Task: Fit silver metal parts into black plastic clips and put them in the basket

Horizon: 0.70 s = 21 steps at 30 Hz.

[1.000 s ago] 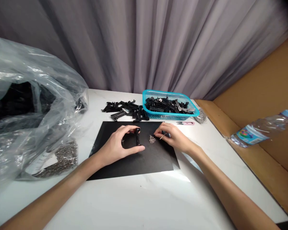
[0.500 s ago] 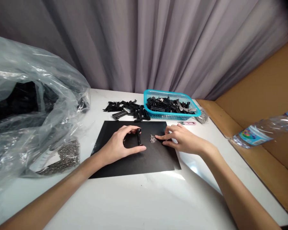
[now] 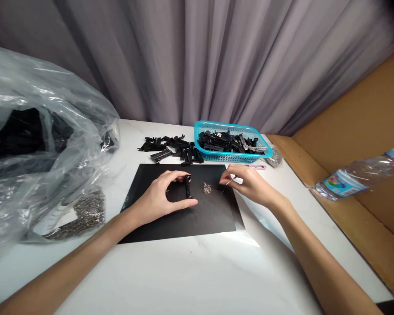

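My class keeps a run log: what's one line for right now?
left hand: holds black part | right hand: holds thin stick | metal bits: on mat

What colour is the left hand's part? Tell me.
The held part is black, clearest in the head view.

Left forearm [image 3: 85,258]: showing bare from wrist [image 3: 138,218] to the near edge of view, looking slim, smooth in outline, tapering toward the wrist. Left hand [image 3: 157,192]: also showing bare, its fingers [image 3: 174,175] looking slender. Right forearm [image 3: 315,253]: likewise showing bare, tapering toward its wrist. Right hand [image 3: 249,181]: showing bare, appearing narrow; fine detail being too small to read.
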Motion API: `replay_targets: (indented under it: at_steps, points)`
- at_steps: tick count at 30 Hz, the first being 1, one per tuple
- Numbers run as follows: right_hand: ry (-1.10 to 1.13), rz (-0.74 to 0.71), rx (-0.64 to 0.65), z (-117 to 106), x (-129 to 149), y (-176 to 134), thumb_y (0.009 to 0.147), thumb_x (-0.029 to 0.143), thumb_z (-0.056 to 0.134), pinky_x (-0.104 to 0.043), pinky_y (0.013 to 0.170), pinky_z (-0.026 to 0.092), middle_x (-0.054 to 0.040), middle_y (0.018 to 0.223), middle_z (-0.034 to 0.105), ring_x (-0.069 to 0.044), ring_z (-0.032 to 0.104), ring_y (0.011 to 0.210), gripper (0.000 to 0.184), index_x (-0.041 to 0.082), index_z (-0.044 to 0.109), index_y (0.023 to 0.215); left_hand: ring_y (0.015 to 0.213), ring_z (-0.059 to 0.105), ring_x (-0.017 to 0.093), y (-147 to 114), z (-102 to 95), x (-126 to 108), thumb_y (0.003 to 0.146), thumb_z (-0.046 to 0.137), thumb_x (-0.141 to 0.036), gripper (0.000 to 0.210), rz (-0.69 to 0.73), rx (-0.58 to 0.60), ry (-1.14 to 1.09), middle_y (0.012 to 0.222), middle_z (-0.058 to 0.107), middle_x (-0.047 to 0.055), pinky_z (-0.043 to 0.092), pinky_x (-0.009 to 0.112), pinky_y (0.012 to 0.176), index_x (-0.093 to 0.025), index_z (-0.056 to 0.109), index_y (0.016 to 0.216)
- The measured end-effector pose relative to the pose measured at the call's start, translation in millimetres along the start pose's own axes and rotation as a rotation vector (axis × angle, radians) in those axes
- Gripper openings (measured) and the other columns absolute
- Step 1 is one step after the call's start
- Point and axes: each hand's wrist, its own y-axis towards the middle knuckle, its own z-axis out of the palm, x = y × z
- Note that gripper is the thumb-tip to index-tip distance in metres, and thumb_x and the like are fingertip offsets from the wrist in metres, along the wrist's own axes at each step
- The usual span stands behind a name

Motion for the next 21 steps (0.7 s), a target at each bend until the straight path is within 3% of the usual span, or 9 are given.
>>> replay_targets:
  at_steps: [3,8,16,21]
  points:
    - [0.005,0.011,0.079,-4,-3,-3,0.103,0.024,0.061,-0.032,0.083,0.049,-0.0055,0.098,0.072,-0.020,0.066,0.092,0.016,0.021,0.076,0.100,0.112,0.067,0.029,0,0.1,-1,0.075,0.079,-0.067,0.064,0.006,-0.001,0.005,0.118,0.070,0.006,0.055,0.049,0.106,-0.025,0.065,0.122]
    - [-0.019,0.001,0.389,-13,-6,-18,0.106,0.027,0.053,-0.033,0.081,0.054,-0.0070,0.106,0.070,-0.019,0.067,0.090,0.030,0.029,0.073,0.129,0.110,0.067,0.029,-1,0.3,-6,0.076,0.079,-0.065,0.063,0.017,0.017,0.007,0.117,0.070,0.007,0.054,0.049,0.104,-0.023,0.065,0.122]
    - [-0.219,0.018,0.344,-3,7,-33,0.105,0.033,0.053,-0.040,0.082,0.054,-0.0090,0.100,0.067,-0.027,0.064,0.094,0.038,0.032,0.064,0.142,0.124,0.061,0.031,-4,-2.8,-7,0.078,0.080,-0.060,0.065,0.002,0.109,0.023,0.130,0.068,0.008,0.050,0.052,0.111,-0.027,0.063,0.131]
    - [-0.324,0.014,0.292,17,19,-36,0.106,0.028,0.049,-0.043,0.079,0.052,-0.0105,0.097,0.066,-0.027,0.063,0.085,0.049,0.024,0.050,0.155,0.132,0.056,0.032,-8,-2.6,-5,0.077,0.082,-0.060,0.070,0.005,0.147,0.012,0.137,0.068,0.007,0.048,0.054,0.114,-0.031,0.062,0.137]
